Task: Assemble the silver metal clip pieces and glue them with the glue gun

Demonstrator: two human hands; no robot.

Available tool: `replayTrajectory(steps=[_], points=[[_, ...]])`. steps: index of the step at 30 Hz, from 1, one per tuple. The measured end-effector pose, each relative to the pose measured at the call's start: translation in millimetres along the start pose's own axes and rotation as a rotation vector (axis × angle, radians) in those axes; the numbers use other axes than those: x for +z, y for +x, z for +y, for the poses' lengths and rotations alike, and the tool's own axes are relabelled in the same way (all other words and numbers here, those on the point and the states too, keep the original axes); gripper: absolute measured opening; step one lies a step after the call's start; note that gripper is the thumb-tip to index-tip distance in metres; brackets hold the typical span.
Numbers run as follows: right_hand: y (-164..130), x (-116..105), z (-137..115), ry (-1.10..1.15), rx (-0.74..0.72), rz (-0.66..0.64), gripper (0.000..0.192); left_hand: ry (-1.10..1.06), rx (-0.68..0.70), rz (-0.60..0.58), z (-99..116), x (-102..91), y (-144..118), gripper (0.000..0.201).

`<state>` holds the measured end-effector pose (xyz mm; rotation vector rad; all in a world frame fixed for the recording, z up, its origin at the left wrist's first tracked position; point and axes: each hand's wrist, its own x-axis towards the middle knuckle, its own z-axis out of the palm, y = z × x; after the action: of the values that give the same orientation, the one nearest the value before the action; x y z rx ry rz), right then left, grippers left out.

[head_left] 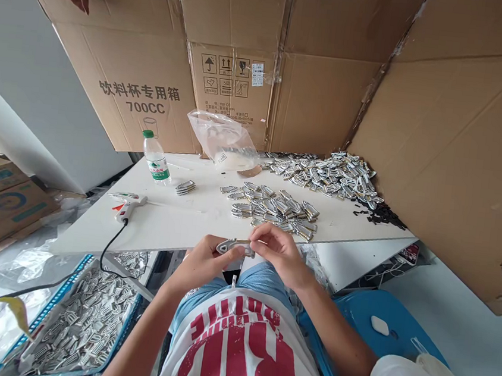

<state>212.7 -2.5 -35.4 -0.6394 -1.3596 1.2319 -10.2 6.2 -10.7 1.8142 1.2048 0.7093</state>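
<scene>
Just past the table's near edge, over my lap, I hold an oblong, slotted, silver metal piece point(227, 246). My left hand point(208, 261) is closed around its left part, thumb along its near side. At the piece's right end, my right hand point(280, 256) is closed in a pinch; its fingertips hide that end, and whether a smaller part is between them I cannot make out. Beyond my hands lies a loose group of similar metal pieces point(276, 207) on the white table point(184, 229).
A large heap of metal pieces point(337, 174) and small black parts point(385, 215) lie back right. Leftward are a small stack point(185, 187), a water bottle point(157, 160) and a corded glue gun point(127, 206). A blue basket point(125, 333) of metal pieces stands below. Cardboard point(323, 100) walls the back.
</scene>
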Motion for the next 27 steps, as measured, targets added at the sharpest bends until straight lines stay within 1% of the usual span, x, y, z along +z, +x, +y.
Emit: replayTrajectory(steps=[3,6,8,10,11,14,16,18,19,22,25,27], points=[[-2,6,-1,-0.127,-0.083,-0.026,0.012,-0.081,-0.018,-0.05,4,-1.6,0,0.056],[-6,10,-3,-0.34,-0.206,-0.065,0.009,-0.193,0.006,-0.03,8,-2.5,2,0.054],[-7,13,-3,-0.514,-0.318,-0.082,0.017,-0.252,0.012,-0.034,9,-2.7,3,0.052],[-8,15,-1,-0.662,-0.446,-0.071,0.026,-0.276,0.002,-0.052,9,-2.8,2,0.051],[-8,15,0,-0.712,-0.507,-0.057,0.027,-0.276,-0.005,-0.064,8,-2.7,2,0.052],[-6,14,1,-0.764,-0.635,-0.036,0.021,-0.233,-0.036,-0.079,7,-2.7,1,0.059],[-4,6,1,-0.77,-0.659,-0.05,0.018,-0.182,-0.053,-0.069,7,-3.0,0,0.066],[-3,-11,1,-0.786,-0.638,-0.041,0.013,-0.155,-0.039,-0.076,7,-3.9,0,0.071],[-2,-23,2,-0.8,-0.612,-0.013,0.011,-0.157,-0.024,-0.082,7,-4.5,0,0.071],[-3,-68,8,-0.87,-0.481,0.132,0.003,-0.177,0.013,-0.086,6,-6.5,1,0.07],[-4,-117,18,-0.985,-0.365,0.21,0.013,-0.166,0.035,-0.084,6,-7.6,2,0.069],[-3,-142,26,-1.046,-0.289,0.249,0.02,-0.138,0.038,-0.08,6,-7.3,1,0.07]])
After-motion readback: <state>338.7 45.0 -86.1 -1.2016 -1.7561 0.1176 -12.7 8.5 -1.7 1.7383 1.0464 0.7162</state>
